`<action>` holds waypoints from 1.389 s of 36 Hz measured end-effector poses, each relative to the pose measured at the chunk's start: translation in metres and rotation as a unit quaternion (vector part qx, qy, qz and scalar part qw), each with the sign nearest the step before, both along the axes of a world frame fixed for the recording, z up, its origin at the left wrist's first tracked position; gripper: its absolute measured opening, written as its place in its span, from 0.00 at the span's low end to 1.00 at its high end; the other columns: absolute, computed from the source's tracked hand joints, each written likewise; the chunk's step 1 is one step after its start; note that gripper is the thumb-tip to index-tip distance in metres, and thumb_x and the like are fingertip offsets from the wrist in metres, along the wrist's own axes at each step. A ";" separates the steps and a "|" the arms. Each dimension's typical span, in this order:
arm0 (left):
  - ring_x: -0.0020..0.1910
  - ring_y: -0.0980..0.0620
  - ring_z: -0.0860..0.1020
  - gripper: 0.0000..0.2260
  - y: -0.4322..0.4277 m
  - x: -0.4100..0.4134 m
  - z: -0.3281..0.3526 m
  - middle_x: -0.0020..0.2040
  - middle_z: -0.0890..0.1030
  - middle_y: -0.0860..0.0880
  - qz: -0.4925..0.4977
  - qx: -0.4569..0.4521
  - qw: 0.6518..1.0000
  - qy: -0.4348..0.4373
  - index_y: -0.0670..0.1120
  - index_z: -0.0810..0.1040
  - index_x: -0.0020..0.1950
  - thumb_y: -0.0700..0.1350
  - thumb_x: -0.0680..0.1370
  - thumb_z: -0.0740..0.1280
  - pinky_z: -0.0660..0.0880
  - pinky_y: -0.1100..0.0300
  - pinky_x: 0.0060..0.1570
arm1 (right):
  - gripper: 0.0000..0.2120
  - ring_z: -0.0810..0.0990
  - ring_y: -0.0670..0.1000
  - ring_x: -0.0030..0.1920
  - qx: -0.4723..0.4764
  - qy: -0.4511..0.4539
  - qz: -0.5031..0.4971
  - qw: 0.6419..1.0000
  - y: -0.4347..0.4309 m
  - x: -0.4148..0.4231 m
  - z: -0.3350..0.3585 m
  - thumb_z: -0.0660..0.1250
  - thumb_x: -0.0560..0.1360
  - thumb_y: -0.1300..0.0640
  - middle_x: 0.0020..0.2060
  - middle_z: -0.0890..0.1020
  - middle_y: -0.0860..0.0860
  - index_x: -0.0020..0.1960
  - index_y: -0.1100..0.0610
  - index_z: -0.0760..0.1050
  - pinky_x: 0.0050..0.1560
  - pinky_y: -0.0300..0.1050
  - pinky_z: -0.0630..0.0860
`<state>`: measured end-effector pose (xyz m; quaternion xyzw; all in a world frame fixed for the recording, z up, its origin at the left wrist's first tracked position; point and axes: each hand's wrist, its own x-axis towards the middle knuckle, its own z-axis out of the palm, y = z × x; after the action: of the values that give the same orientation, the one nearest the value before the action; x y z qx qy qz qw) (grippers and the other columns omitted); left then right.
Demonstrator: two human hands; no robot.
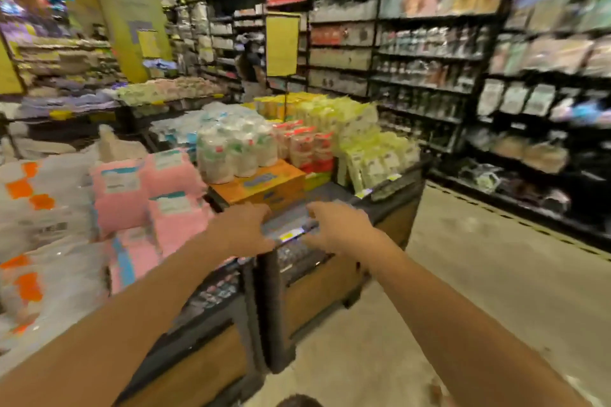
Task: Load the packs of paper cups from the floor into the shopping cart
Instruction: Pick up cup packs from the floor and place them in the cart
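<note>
The picture is motion-blurred. Both my arms reach forward over the corner of a wooden display table (317, 291). My left hand (243, 228) and my right hand (334, 226) hover side by side above the table's dark front edge, fingers loosely spread, with nothing in either. Clear packs of white cups (231, 152) stand on an orange box (264, 187) a little beyond my hands. No shopping cart is in view, and no packs show on the floor.
Pink packs (148, 195) and white-and-orange packs (43, 225) pile up at the left. Yellow-green packs (373, 149) fill the table's right side. Dark stocked shelves (496, 76) line the right. A beige floor aisle (479, 268) runs between table and shelves.
</note>
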<state>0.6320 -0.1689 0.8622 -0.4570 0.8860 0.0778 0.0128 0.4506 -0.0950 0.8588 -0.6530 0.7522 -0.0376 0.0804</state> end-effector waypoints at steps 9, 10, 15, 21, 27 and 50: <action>0.70 0.47 0.73 0.28 0.091 -0.265 -0.019 0.74 0.71 0.48 -0.194 0.068 0.979 -0.009 0.47 0.66 0.77 0.56 0.80 0.67 0.73 0.52 0.66 | 0.26 0.78 0.58 0.65 0.011 0.001 -0.192 0.981 0.150 -0.237 -0.024 0.69 0.77 0.40 0.65 0.78 0.54 0.68 0.54 0.72 0.62 0.55 0.77; 0.71 0.47 0.71 0.28 0.101 -0.290 -0.025 0.75 0.69 0.48 -0.207 0.075 0.975 -0.011 0.47 0.66 0.78 0.56 0.80 0.67 0.72 0.52 0.68 | 0.28 0.76 0.58 0.67 0.016 -0.004 -0.211 0.977 0.167 -0.257 -0.026 0.69 0.78 0.41 0.68 0.77 0.54 0.71 0.54 0.71 0.63 0.54 0.76; 0.70 0.47 0.72 0.27 0.151 -0.400 -0.046 0.73 0.72 0.48 -0.261 0.075 0.962 -0.002 0.49 0.69 0.75 0.56 0.78 0.69 0.72 0.52 0.67 | 0.26 0.78 0.57 0.63 0.028 -0.022 -0.287 0.957 0.235 -0.342 -0.041 0.69 0.78 0.43 0.66 0.78 0.53 0.72 0.54 0.71 0.58 0.54 0.78; 0.69 0.48 0.73 0.29 0.176 -0.492 -0.068 0.73 0.72 0.48 -0.303 0.093 0.948 -0.014 0.48 0.69 0.76 0.55 0.78 0.69 0.73 0.54 0.64 | 0.24 0.79 0.57 0.58 0.045 -0.026 -0.337 0.940 0.263 -0.413 -0.062 0.69 0.77 0.42 0.60 0.80 0.52 0.67 0.53 0.73 0.55 0.54 0.79; 0.69 0.47 0.74 0.29 0.149 -0.567 -0.097 0.72 0.73 0.47 -0.316 0.113 0.941 -0.035 0.48 0.68 0.76 0.55 0.77 0.69 0.74 0.53 0.63 | 0.26 0.79 0.58 0.57 0.049 -0.051 -0.359 0.931 0.244 -0.481 -0.093 0.69 0.76 0.42 0.60 0.80 0.52 0.70 0.52 0.71 0.54 0.54 0.79; 0.59 0.46 0.79 0.22 0.055 -0.889 -0.395 0.62 0.79 0.48 -0.402 0.241 0.868 -0.165 0.50 0.74 0.69 0.51 0.75 0.70 0.77 0.52 0.57 | 0.36 0.78 0.57 0.65 0.091 -0.238 -0.613 0.748 0.217 -0.734 -0.383 0.67 0.76 0.37 0.68 0.78 0.53 0.78 0.51 0.62 0.62 0.55 0.76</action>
<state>-0.2566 -0.1136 0.4676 -0.0504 0.9318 0.1999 0.2987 -0.2838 0.1224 0.4763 -0.0111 0.9469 -0.1650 0.2756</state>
